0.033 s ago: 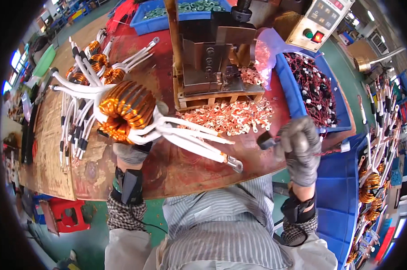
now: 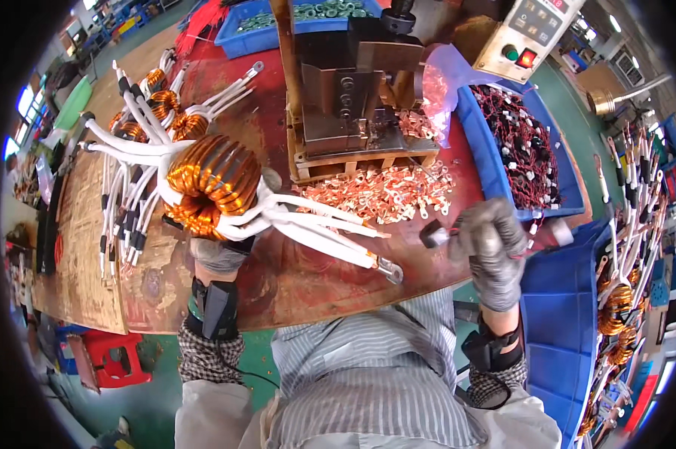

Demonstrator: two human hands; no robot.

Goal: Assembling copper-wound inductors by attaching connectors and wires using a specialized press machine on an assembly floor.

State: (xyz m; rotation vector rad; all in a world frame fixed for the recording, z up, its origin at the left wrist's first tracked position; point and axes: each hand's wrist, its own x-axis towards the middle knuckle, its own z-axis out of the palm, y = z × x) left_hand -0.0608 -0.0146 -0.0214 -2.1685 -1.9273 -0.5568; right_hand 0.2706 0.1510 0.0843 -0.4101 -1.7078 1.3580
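A large toroidal coil (image 2: 216,176) of copper wire with thick white-sleeved leads is held up over the table's left half. My left hand (image 2: 218,256), gloved in grey, grips it from below; the coil hides most of its fingers. One lead ends in a metal ring terminal (image 2: 389,271) that points toward me. On the right, my gloved right hand (image 2: 491,251) is closed around the thin wires of a small sensor lead. Its black end (image 2: 433,233) sticks out left of the fingers, and a blurred white connector (image 2: 559,231) hangs out on the right.
Copper lugs (image 2: 383,191) lie heaped before a dark metal press (image 2: 353,97). A blue bin (image 2: 495,176) of similar wired leads stands right, below a control box (image 2: 521,45). More coils (image 2: 190,126) lie far left. A blue crate (image 2: 555,322) sits by my right arm.
My right hand has shifted slightly left with the sensor lead, and the white connector has swung up and left. The left hand and coil have hardly moved.
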